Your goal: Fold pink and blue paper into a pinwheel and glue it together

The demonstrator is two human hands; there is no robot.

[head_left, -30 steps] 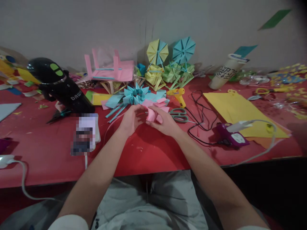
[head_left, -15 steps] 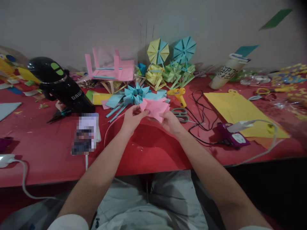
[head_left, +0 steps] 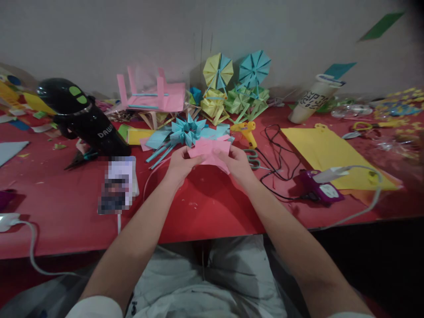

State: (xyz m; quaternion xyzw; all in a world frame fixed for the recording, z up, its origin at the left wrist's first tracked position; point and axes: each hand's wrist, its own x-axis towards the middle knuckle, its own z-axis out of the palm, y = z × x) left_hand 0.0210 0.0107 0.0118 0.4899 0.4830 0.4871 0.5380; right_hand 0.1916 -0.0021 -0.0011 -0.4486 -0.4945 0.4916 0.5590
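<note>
Between my two hands is a folded piece of pink paper [head_left: 209, 148], raised a little above the red table. My left hand [head_left: 181, 165] grips its left side, thumb on the near face. On the right side my right hand [head_left: 239, 165] pinches it, with the thumb pressed near its middle. Fingers behind the paper are hidden. Just beyond lies a blue folded-paper star [head_left: 188, 130] with blue paper strips beside it. A yellow glue gun [head_left: 245, 131] rests to the right, above green-handled scissors [head_left: 254, 159] partly covered by my right hand.
A black bottle [head_left: 89, 119] leans at left, near a phone [head_left: 117, 185] on a cable. Folded paper models [head_left: 218, 73] and a pink paper stand [head_left: 174, 95] line the wall. Yellow sheets [head_left: 324, 154], a purple power socket [head_left: 321, 187] and a cup [head_left: 313, 99] are at right.
The pink paper has turned in my hands and looks flatter and lower-pointed. My right thumb has moved left and up onto its middle, and my left hand has shifted slightly left.
</note>
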